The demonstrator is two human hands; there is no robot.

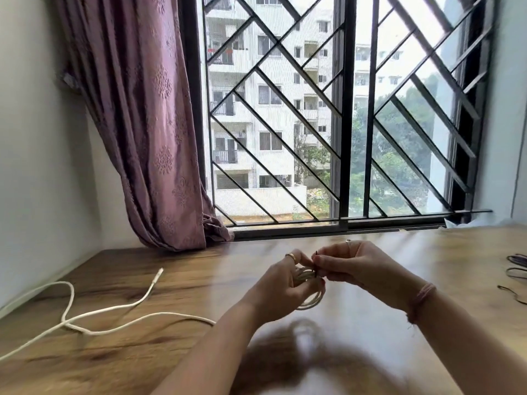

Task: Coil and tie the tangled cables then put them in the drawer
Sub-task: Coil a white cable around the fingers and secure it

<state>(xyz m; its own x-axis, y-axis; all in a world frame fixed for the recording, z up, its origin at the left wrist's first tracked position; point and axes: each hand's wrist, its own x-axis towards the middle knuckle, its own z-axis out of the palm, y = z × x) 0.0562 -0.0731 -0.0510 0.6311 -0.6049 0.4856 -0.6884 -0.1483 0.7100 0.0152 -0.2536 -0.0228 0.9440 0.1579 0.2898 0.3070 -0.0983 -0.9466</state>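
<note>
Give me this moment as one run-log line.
step: tying coil | left hand: holds coiled white cable | right hand: pinches dark tie | loose white cable: uncoiled on table | drawer: unseen

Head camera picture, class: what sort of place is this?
Probably a room in an upstairs flat: a wooden desk stands under a barred window with a mauve curtain, and apartment blocks show outside.

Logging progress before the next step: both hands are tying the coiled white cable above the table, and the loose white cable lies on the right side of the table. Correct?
Not quite. The loose white cable lies on the left side of the table, as the head view shows. Both hands, left hand and right hand, do hold the coiled white cable.
</note>
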